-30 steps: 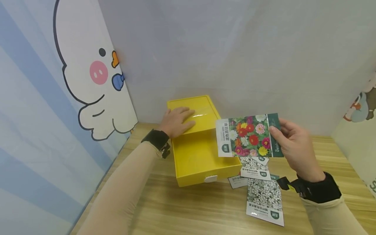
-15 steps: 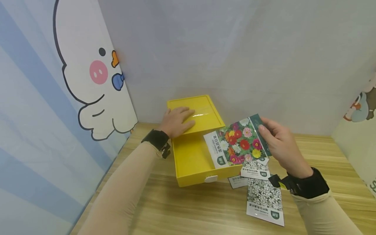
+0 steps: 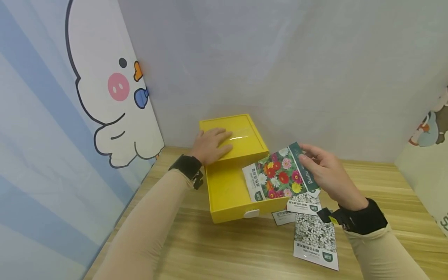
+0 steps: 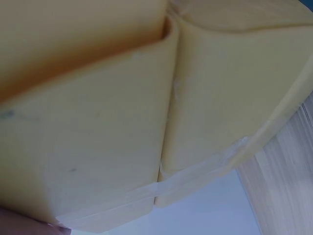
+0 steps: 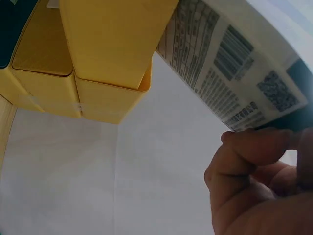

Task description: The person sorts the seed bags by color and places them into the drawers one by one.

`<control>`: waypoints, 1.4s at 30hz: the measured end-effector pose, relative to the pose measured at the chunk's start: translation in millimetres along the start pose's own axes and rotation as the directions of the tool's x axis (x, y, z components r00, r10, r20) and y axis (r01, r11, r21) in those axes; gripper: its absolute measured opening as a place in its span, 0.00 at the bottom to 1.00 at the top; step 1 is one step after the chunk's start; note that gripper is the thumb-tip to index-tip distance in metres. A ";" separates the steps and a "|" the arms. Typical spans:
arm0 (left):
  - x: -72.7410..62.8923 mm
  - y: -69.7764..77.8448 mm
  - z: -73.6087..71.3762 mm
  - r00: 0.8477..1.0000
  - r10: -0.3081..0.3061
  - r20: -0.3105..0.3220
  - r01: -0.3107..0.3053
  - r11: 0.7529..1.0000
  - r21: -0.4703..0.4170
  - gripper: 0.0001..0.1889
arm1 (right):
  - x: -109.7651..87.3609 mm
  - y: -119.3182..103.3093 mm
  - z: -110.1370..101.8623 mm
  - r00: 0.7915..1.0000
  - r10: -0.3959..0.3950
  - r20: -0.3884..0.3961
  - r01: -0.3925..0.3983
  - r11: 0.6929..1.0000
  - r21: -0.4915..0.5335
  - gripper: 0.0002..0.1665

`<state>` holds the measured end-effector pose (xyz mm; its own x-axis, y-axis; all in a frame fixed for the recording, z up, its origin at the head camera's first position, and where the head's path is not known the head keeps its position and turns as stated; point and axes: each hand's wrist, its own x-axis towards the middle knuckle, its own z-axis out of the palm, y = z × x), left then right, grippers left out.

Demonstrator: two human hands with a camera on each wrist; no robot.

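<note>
My left hand (image 3: 211, 146) rests flat with spread fingers on the top of a yellow drawer box (image 3: 241, 126). Its drawer (image 3: 227, 216), with a white pull on the front, stands pulled out. My right hand (image 3: 327, 175) pinches the dark green end of a flower seed packet (image 3: 278, 175) between thumb and fingers. The packet's white end lies inside the drawer's outline, tilted down over its right side; whether it touches the bottom I cannot tell. The right wrist view shows the packet's printed back (image 5: 234, 54) with a barcode. Yellow walls (image 4: 107, 132) fill most of the left wrist view.
Right of the drawer, white-flower seed packets (image 3: 315, 233) lie on the wooden table (image 3: 227, 252), some overlapping. Another packet (image 3: 283, 217) pokes out beside the drawer's front corner. A pale wall (image 3: 297, 77) stands behind the box, and a cartoon-printed panel (image 3: 119, 116) at the left.
My right hand has moved left and a little down with the seed packet, turning it so its white end dips into the drawer. The left hand stays on the box top.
</note>
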<state>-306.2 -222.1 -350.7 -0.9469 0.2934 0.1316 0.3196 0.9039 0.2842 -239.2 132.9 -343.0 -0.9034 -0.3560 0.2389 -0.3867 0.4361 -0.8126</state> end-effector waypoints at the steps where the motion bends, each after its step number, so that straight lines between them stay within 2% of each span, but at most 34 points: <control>1: 0.2 -0.2 0.3 1.000 0.000 0.000 0.000 1.000 0.000 0.32 | 0.5 -0.1 0.6 1.000 0.003 -0.004 -0.003 1.000 -0.009 0.31; 12: -0.4 -0.6 1.6 1.000 -0.005 0.007 0.005 1.000 -0.005 0.32 | 6.9 2.8 7.9 0.999 0.035 0.017 -0.035 0.999 0.013 0.31; 29: -1.1 0.1 2.0 1.000 -0.008 0.013 0.008 1.000 0.000 0.32 | 9.7 9.0 28.5 0.997 0.065 0.040 -0.070 0.990 0.123 0.29; 42: -1.1 1.8 -1.2 1.000 -0.004 0.007 0.004 1.000 -0.008 0.32 | 9.3 15.0 35.1 0.995 0.078 0.070 -0.086 0.988 0.130 0.31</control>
<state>-304.5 -221.2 -349.2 -0.9484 0.2919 0.1240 0.3160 0.9026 0.2923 -247.0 107.1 -371.6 -0.9154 -0.3784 0.1372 -0.2800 0.3538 -0.8924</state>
